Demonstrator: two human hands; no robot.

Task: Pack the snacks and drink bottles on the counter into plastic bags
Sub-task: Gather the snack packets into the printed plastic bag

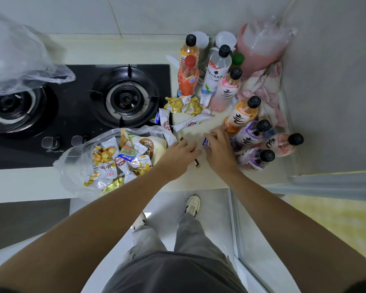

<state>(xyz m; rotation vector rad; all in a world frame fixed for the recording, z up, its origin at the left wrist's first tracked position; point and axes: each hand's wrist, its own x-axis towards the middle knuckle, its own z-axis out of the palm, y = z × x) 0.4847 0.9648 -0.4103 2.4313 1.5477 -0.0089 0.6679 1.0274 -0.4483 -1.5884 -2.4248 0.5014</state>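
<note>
1. The left hand (pixel 179 154) lies palm down on the pale counter (pixel 199 176), fingers loosely curled over a thin dark snack stick (pixel 197 163); whether it actually grips the stick cannot be told.
2. The right hand (pixel 219 150), just right of it, pinches a small blue-and-white packet (pixel 205 142) at its fingertips.
3. A clear plastic bag (pixel 76 166) (already holding many wrapped snacks) sits open at the near left, partly on the black gas stove (pixel 72 115).
4. Loose snack packets (pixel 184 106) lie far of the hands.
5. Drink bottles (pixel 240 117) stand and lie to the right, some touching.
</note>
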